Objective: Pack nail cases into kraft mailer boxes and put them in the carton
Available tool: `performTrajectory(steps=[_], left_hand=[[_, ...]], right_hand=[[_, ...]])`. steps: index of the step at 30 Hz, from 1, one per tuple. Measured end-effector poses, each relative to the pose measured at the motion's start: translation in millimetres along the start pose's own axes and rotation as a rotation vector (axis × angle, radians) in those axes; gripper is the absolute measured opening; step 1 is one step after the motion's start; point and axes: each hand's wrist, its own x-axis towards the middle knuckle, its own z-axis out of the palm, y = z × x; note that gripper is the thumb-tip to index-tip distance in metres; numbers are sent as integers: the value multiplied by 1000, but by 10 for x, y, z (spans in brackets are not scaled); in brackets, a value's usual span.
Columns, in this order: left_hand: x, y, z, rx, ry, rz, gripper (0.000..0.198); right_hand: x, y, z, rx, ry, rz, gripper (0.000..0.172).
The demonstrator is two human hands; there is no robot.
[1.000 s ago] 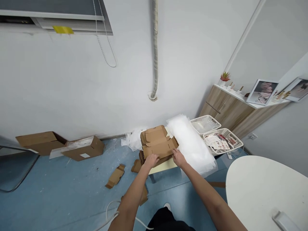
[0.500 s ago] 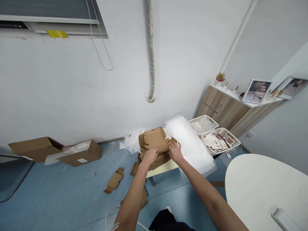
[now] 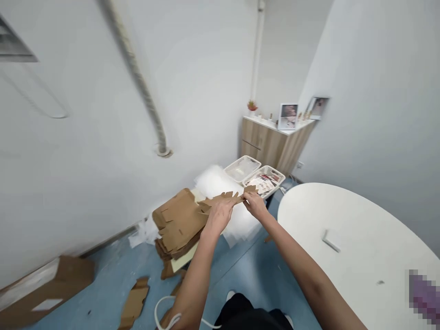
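Note:
Both of my hands grip one flat, unfolded cardboard box [image 3: 220, 198], brown with cut flaps along its edge. My left hand [image 3: 220, 214] has its fingers closed on the near edge. At the right end, my right hand [image 3: 253, 204] pinches the cardboard, thumb and fingers together. Left of my hands lies a stack of flat cardboard boxes [image 3: 180, 222] on a small pale yellow table [image 3: 185, 257]. Behind and below the held piece is a pile of white translucent sheets [image 3: 215, 181]. My forearms hide part of the stack and table.
Two white baskets, one with clear plastic [image 3: 242, 168] and one with printed cards [image 3: 264, 181], stand near a wooden cabinet [image 3: 264, 140]. A round white table [image 3: 309, 220] is at right. Cardboard pieces [image 3: 134, 300] and a large carton [image 3: 51, 288] lie on the blue floor.
My view has turned to the right. The flat cardboard box that was on top of the stack is now lifted off it and held to its right, over the white sheets.

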Motion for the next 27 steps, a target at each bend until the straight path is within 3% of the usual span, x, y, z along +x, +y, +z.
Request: performTrajectory(steps=[4, 7, 10, 12, 16, 20, 23, 27], left_hand=[[427, 613, 419, -46, 8, 198, 36], [675, 1156, 845, -93, 32, 354, 40], [817, 1676, 1362, -159, 15, 489, 43], [833, 1957, 1739, -184, -25, 538, 43], [635, 2265, 2476, -186, -197, 579, 44], [233, 2205, 3038, -174, -359, 525, 52], [-18, 2016, 3292, -155, -446, 440, 52], [-142, 1786, 3456, -75, -543, 308, 48]], right_hand=[[-580, 508, -744, -102, 70, 101, 21], [-1150, 842, -1273, -155, 102, 172, 31], [-1826, 1140, -1623, -205, 111, 267, 38], [-2301, 1303, -1712, -229, 108, 325, 40], [-3164, 1473, -1575, -211, 39, 430, 42], [-3732, 1437, -1221, -156, -156, 520, 42], [-3926, 1361, -957, -106, -277, 543, 41], [-3959, 1273, -695, -94, -370, 566, 46]])
